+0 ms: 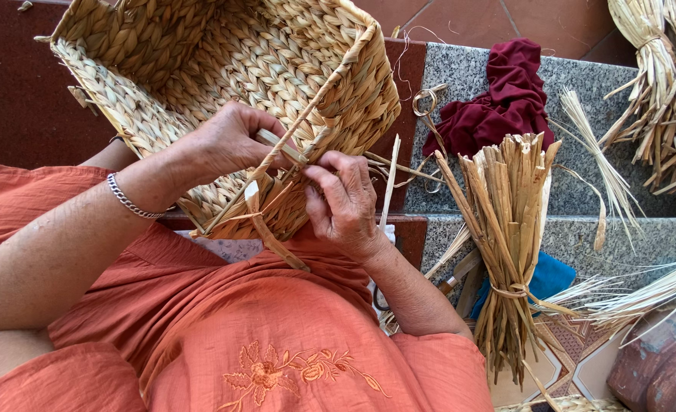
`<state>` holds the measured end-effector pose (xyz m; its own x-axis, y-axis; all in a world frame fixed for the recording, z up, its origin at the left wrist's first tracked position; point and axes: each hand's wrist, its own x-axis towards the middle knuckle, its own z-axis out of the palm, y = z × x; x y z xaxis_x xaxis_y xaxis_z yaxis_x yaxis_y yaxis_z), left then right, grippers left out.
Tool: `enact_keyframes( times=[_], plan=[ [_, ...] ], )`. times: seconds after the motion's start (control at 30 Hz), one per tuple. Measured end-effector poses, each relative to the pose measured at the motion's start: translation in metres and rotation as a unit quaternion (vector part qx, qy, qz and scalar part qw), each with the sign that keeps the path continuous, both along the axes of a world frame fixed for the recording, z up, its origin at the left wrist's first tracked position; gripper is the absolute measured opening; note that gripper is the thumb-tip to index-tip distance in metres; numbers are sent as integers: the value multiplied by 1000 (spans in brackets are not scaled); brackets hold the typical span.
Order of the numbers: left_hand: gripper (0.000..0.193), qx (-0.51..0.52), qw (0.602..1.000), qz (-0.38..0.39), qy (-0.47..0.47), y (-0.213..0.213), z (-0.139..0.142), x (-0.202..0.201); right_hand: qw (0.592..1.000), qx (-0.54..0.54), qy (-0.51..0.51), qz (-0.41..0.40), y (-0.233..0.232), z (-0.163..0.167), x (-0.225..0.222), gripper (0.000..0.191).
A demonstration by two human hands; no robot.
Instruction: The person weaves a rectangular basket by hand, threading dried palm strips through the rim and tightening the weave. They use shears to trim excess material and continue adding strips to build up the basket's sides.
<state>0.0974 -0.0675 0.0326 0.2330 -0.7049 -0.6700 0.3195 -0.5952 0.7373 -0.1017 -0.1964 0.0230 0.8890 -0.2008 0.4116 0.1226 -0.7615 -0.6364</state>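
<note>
Both hands work at the woven basket's [223,69] rim: left hand [231,141] and right hand [344,200] each pinch a straw strand [280,149]; a tied straw bundle [506,229] stands right of the basket.

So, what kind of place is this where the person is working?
Probably a home craft spot on stone steps, not a factory. Both hands work on a woven basket on the lap, tied bundles of dried straw stand beside, and a dark red cloth lies on the granite.
</note>
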Motion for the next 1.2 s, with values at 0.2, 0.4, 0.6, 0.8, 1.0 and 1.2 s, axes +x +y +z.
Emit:
enact_keyframes(
  times=[0.2, 0.4, 0.6, 0.8, 1.0, 1.2],
  plan=[
    [16, 20, 999, -30, -18, -1, 9, 3, 998, 46, 10, -37, 2, 8, 12, 25],
    [28, -107, 993, 13, 43, 8, 5, 0, 978, 194, 50, -48, 5, 3, 12, 18],
    [18, -130, 990, 31, 41, 11, 2, 1, 876, 483, 18, -14, -11, -13, -12, 12],
    [20, -101, 983, -9, -155, 27, 22, -2, 848, 517, 110, -16, -26, 1, -70, 9],
    [22, -249, 743, -31, -621, 49, 63, -50, 899, 419, 112, 58, -21, 25, -73, 13],
    [45, -199, 603, -216, -742, 37, 67, -97, 934, 313, 58, 159, -10, 43, -52, 20]
  ],
)
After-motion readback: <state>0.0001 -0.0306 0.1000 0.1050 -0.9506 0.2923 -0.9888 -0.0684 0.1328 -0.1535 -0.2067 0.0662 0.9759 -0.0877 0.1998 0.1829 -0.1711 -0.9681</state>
